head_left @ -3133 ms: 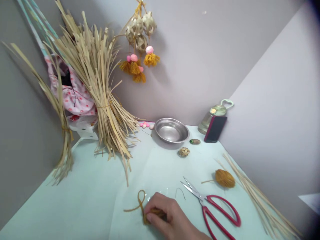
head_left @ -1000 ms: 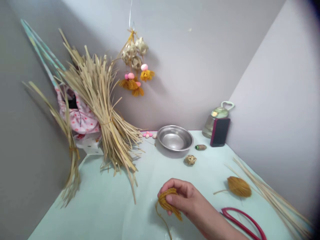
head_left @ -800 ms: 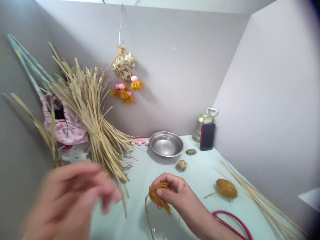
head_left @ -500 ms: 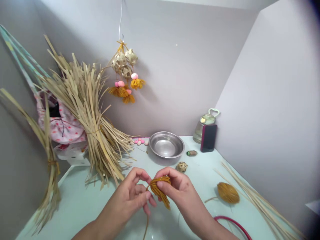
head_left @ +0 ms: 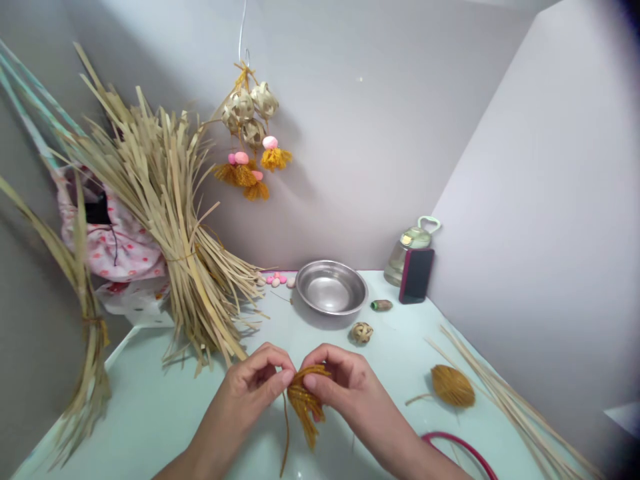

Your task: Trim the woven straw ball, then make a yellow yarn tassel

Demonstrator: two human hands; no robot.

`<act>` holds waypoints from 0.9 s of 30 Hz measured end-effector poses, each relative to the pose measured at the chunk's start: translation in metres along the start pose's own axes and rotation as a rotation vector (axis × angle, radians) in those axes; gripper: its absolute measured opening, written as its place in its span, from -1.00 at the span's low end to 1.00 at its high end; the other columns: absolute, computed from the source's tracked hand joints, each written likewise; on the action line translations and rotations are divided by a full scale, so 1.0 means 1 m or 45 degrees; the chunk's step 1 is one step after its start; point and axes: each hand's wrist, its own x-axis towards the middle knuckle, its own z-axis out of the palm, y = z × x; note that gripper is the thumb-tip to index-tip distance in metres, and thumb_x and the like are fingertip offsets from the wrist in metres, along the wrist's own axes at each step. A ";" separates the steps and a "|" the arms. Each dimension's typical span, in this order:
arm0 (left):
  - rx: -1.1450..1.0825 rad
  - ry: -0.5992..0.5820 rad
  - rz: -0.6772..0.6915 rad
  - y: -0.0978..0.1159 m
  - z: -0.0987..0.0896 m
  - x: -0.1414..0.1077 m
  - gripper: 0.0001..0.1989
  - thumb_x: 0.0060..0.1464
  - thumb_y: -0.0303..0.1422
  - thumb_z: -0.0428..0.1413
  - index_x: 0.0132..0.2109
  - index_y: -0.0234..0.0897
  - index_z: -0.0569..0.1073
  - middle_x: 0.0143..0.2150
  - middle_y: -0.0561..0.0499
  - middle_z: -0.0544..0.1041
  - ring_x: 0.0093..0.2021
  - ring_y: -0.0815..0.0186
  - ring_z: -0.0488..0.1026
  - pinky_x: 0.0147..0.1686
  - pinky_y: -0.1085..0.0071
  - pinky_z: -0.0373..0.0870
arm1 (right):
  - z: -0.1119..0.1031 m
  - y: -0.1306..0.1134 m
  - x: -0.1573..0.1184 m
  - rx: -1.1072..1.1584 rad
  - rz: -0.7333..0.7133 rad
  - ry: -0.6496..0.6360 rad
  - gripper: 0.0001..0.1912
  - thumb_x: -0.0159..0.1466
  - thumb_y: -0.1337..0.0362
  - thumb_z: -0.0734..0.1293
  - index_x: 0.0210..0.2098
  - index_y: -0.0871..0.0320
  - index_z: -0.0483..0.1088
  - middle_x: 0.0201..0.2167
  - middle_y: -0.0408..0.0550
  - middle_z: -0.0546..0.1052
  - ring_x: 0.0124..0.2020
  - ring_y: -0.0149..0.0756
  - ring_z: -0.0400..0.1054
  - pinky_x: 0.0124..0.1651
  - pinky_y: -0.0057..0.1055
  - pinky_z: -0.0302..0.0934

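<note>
Near the front middle of the table, a mustard-yellow yarn tassel [head_left: 303, 403] hangs between my two hands, its strands fanning downward. My right hand [head_left: 345, 380] is closed on it, thumb pressed across the strands. At the tassel's left upper edge, the thumb and forefinger of my left hand [head_left: 257, 383] pinch together, apparently on its yarn. A single yarn tail [head_left: 286, 433] dangles below those fingertips. Just beyond the hands lies a small woven straw ball [head_left: 361, 333]. A ball of mustard yarn [head_left: 453, 385] rests to the right.
A steel bowl [head_left: 332, 288] sits at the back beside pink beads [head_left: 277, 278]. A phone [head_left: 417, 275] leans on a jug [head_left: 397, 260]. Straw bundles [head_left: 180, 247] fill the left side; loose strips [head_left: 500, 387] lie right. Woven balls with tassels [head_left: 245, 113] hang on the wall.
My left fingers have closed into a pinch at the tassel's edge. The tassel's strands now spread lower and wider. The view has shifted slightly.
</note>
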 end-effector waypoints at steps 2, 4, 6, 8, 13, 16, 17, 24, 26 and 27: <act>0.036 0.024 0.011 0.000 0.001 -0.001 -0.75 0.19 -0.18 0.08 -0.36 -0.22 0.47 -0.35 0.03 0.39 -0.30 0.25 0.31 -0.29 0.41 0.21 | -0.003 -0.002 -0.002 -0.205 -0.078 -0.011 -0.71 0.23 0.05 0.40 -0.31 0.19 0.48 -0.43 -0.13 0.45 -0.38 -0.37 0.30 -0.27 -0.43 0.19; 0.072 0.020 0.015 0.000 0.002 -0.003 -0.75 0.21 -0.18 0.06 -0.36 -0.22 0.45 -0.33 0.02 0.39 -0.29 0.24 0.32 -0.27 0.40 0.21 | -0.005 -0.004 -0.004 -0.392 -0.170 0.009 -0.73 0.27 0.07 0.36 -0.32 0.16 0.51 -0.33 -0.09 0.47 -0.26 -0.31 0.32 -0.15 -0.40 0.20; 0.083 0.003 0.016 0.000 0.003 -0.004 -0.74 0.22 -0.17 0.04 -0.35 -0.21 0.42 -0.33 0.03 0.38 -0.30 0.25 0.32 -0.27 0.40 0.21 | -0.004 -0.004 -0.005 -0.477 -0.218 0.052 -0.77 0.27 0.11 0.37 -0.37 0.15 0.50 -0.31 -0.09 0.47 -0.21 -0.28 0.33 -0.09 -0.37 0.20; 0.069 0.003 0.004 0.000 0.005 -0.006 -0.73 0.24 -0.15 0.01 -0.34 -0.21 0.40 -0.34 0.04 0.35 -0.29 0.25 0.31 -0.28 0.40 0.21 | -0.002 -0.003 -0.005 -0.506 -0.216 0.076 -0.82 0.25 0.18 0.39 -0.41 0.14 0.48 -0.32 -0.10 0.46 -0.22 -0.29 0.32 -0.09 -0.38 0.20; 0.000 0.014 -0.080 0.002 0.007 -0.009 -0.66 0.24 -0.06 -0.02 -0.33 -0.21 0.35 -0.41 0.08 0.28 -0.36 0.29 0.25 -0.35 0.44 0.21 | 0.003 0.001 -0.006 -0.573 -0.135 0.074 -0.95 0.21 0.36 0.35 -0.38 0.13 0.47 -0.40 -0.17 0.42 -0.35 -0.37 0.26 -0.21 -0.44 0.16; -0.029 -0.002 -0.086 0.003 0.009 -0.009 -0.66 0.25 -0.05 -0.02 -0.33 -0.22 0.35 -0.43 0.11 0.22 -0.40 0.32 0.20 -0.37 0.45 0.19 | 0.001 -0.001 -0.005 -0.560 -0.113 0.089 -0.90 0.26 0.29 0.32 -0.37 0.15 0.46 -0.49 -0.20 0.38 -0.41 -0.39 0.22 -0.28 -0.45 0.13; -0.037 -0.016 -0.081 0.003 0.010 -0.009 -0.67 0.25 -0.06 -0.02 -0.32 -0.22 0.36 -0.43 0.10 0.23 -0.39 0.33 0.20 -0.36 0.45 0.19 | 0.000 -0.002 -0.005 -0.552 -0.121 0.096 -0.86 0.28 0.25 0.31 -0.36 0.15 0.46 -0.49 -0.20 0.38 -0.42 -0.39 0.22 -0.29 -0.45 0.12; -0.085 -0.127 -0.077 -0.004 0.008 -0.006 -0.76 0.19 -0.15 0.11 -0.30 -0.23 0.41 -0.46 0.12 0.27 -0.43 0.35 0.20 -0.39 0.44 0.12 | -0.003 -0.010 -0.003 -0.339 -0.085 0.102 -0.82 0.25 0.20 0.34 -0.40 0.18 0.41 -0.48 -0.16 0.43 -0.45 -0.42 0.21 -0.36 -0.47 0.10; -0.184 -0.134 -0.081 -0.002 0.007 -0.007 -0.77 0.19 -0.16 0.11 -0.29 -0.22 0.39 -0.40 0.10 0.31 -0.40 0.35 0.20 -0.39 0.45 0.11 | -0.004 -0.009 -0.002 -0.188 0.018 0.050 -0.79 0.23 0.16 0.36 -0.39 0.19 0.38 -0.52 -0.16 0.44 -0.52 -0.45 0.16 -0.44 -0.49 0.05; -0.245 -0.130 -0.096 0.000 0.006 -0.007 -0.78 0.19 -0.16 0.11 -0.28 -0.21 0.38 -0.37 0.09 0.33 -0.39 0.36 0.20 -0.39 0.45 0.11 | -0.004 -0.009 -0.002 -0.131 0.059 0.026 -0.77 0.23 0.14 0.36 -0.38 0.19 0.37 -0.54 -0.17 0.43 -0.55 -0.47 0.14 -0.46 -0.50 0.02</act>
